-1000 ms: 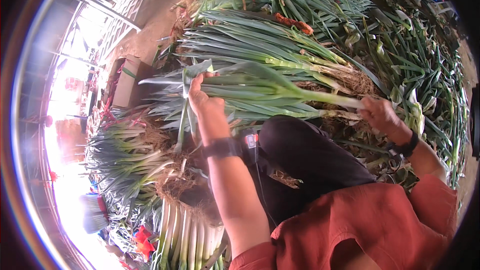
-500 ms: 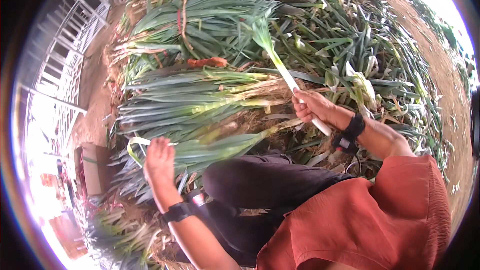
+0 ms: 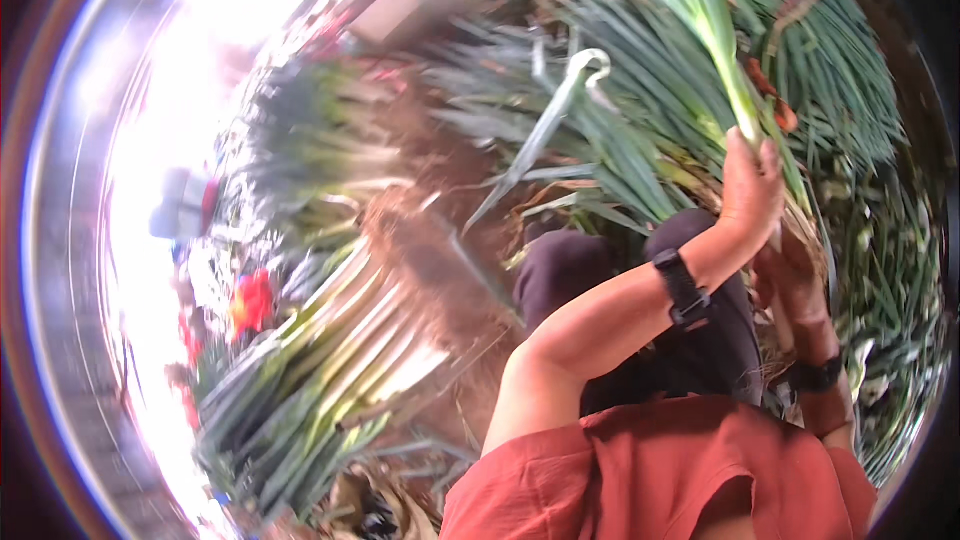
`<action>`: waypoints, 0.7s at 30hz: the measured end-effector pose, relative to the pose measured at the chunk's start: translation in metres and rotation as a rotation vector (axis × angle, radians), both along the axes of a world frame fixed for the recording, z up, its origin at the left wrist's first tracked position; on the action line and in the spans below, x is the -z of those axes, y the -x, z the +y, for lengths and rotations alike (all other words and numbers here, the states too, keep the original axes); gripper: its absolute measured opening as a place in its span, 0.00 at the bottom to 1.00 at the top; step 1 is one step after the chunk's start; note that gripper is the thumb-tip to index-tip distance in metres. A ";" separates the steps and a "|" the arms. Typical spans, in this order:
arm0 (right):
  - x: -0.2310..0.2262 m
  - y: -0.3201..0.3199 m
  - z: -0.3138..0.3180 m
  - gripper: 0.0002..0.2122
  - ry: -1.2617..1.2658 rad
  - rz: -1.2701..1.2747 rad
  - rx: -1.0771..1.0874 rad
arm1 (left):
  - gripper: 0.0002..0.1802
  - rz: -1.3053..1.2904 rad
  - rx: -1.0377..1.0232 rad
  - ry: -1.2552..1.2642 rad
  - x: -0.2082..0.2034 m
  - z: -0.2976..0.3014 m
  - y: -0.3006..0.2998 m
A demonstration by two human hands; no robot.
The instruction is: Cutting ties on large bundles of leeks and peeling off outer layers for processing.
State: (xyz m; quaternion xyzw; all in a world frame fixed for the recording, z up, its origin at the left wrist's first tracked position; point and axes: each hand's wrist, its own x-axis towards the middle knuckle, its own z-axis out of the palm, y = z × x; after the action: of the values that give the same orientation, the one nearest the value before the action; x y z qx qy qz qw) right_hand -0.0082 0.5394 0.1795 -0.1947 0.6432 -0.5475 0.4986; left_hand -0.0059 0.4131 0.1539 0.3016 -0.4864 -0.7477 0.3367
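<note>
A leek [image 3: 728,70] with a pale shank and spreading green leaves points up and away from me, above a heap of other leeks. My left hand [image 3: 752,180] is closed around its pale shank. Just below, in shade, my right hand [image 3: 797,275] has its fingers curled at the leek's lower end, partly hidden by my left wrist. Leeks with long blue-green leaves [image 3: 625,50] lie just beyond my knees, and one curled, whitish leaf [image 3: 588,65] stands out on them.
Rows of leeks with pale shanks [image 3: 375,335] lie on soil to my left. Loose leaves [image 3: 890,300] heap up at the right. A cardboard box [image 3: 390,10] stands at the far left, a red-orange item [image 3: 252,302] beyond the rows, and a brown sack [image 3: 365,500] near the lower edge.
The view has swung left, bringing the leek rows on that side into sight. My left hand has left the leaves and now grips the leek that my right hand held alone.
</note>
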 end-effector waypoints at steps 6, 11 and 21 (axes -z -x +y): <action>-0.007 0.022 -0.025 0.22 0.149 -0.048 -0.164 | 0.04 0.201 -0.472 0.240 -0.057 -0.105 -0.072; 0.036 0.064 -0.015 0.17 0.067 0.001 -0.035 | 0.02 0.293 -0.724 0.218 -0.088 -0.231 -0.207; 0.134 0.094 0.001 0.12 -0.284 -0.057 0.020 | 0.20 -0.519 -0.226 0.285 -0.030 -0.260 -0.258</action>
State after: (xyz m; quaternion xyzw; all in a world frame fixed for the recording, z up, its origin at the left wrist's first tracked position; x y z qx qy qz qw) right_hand -0.1022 0.5406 0.0451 -0.1000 0.7015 -0.4614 0.5338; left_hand 0.2516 0.1528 0.1835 0.4843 -0.6193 -0.5279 0.3213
